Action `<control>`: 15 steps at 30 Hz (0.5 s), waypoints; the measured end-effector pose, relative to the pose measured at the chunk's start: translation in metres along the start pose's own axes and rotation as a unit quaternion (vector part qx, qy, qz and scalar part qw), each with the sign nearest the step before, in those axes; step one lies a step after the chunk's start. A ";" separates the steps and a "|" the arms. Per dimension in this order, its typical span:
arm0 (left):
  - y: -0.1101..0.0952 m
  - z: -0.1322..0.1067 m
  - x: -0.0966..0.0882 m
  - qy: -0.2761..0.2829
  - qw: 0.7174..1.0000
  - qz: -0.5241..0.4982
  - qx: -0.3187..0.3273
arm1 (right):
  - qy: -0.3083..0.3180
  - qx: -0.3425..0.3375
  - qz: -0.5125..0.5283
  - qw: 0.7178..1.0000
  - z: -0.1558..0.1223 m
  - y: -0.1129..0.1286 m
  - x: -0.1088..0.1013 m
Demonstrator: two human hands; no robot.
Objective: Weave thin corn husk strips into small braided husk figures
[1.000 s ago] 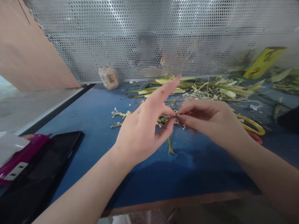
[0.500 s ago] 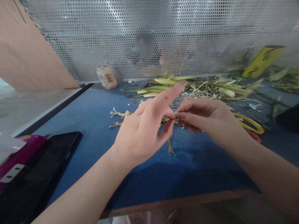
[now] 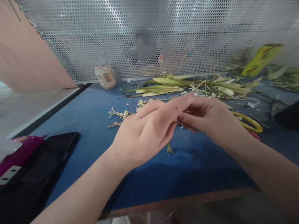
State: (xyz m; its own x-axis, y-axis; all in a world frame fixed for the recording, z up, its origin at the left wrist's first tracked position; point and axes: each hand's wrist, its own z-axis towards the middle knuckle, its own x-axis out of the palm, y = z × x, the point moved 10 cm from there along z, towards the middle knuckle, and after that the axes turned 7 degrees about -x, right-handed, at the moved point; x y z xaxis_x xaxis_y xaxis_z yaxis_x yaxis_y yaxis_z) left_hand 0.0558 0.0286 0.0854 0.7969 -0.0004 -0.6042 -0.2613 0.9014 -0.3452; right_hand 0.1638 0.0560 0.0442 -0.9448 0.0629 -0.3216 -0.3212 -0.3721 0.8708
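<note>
My left hand [image 3: 149, 130] and my right hand [image 3: 207, 119] meet fingertip to fingertip above the blue table [image 3: 93, 127]. Both are closed in a pinch on a small woven piece of green leaf strip, mostly hidden behind the left fingers. Only its loose tail [image 3: 169, 149] shows, hanging below the left hand. The left index finger lies folded over the right fingertips. Two small knotted straw-coloured leaf pieces [image 3: 118, 114] lie on the table just left of the hands.
A pile of green leaves and shreds [image 3: 187, 85] lies behind the hands, before a perforated metal screen [image 3: 163, 31]. Yellow-handled scissors [image 3: 249, 123] lie at the right. A black tablet [image 3: 46, 161] and a magenta object [image 3: 16, 155] sit at the left. A wrapped roll [image 3: 105, 77] and a yellow-green tube [image 3: 261, 59] stand at the back.
My left index finger, which pointed up and forward, has folded down over the right fingertips. The woven leaf piece between the hands is now hidden. Both hands stayed in place.
</note>
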 end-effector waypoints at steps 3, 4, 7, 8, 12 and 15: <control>0.002 0.002 -0.005 -0.019 0.999 -0.041 -0.005 | 0.006 -0.010 -0.002 1.000 0.000 0.001 0.000; 0.005 0.003 -0.008 -0.034 0.998 -0.059 -0.013 | 0.005 -0.016 0.001 1.000 0.000 0.002 -0.001; 0.021 0.003 -0.009 -0.049 0.990 -0.116 -0.066 | -0.001 -0.035 0.009 0.999 0.000 0.003 -0.002; 0.026 0.003 -0.006 -0.042 0.986 -0.136 -0.087 | -0.002 -0.041 0.008 0.999 0.000 0.004 -0.002; 0.043 0.000 0.008 -0.005 0.958 -0.231 -0.171 | -0.015 -0.049 0.006 0.999 0.000 0.005 -0.004; 0.046 -0.001 0.013 0.003 0.938 -0.280 -0.206 | -0.033 -0.050 0.024 0.998 -0.001 0.005 -0.007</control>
State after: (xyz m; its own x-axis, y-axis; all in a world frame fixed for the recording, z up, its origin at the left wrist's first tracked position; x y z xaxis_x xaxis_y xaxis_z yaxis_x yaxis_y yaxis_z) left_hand 0.0540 0.0696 0.0611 0.8691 -0.4273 -0.2491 0.0082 0.5160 -0.8565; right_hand 0.1687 0.0531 0.0508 -0.9622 0.1026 -0.2524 -0.2706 -0.4672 0.8417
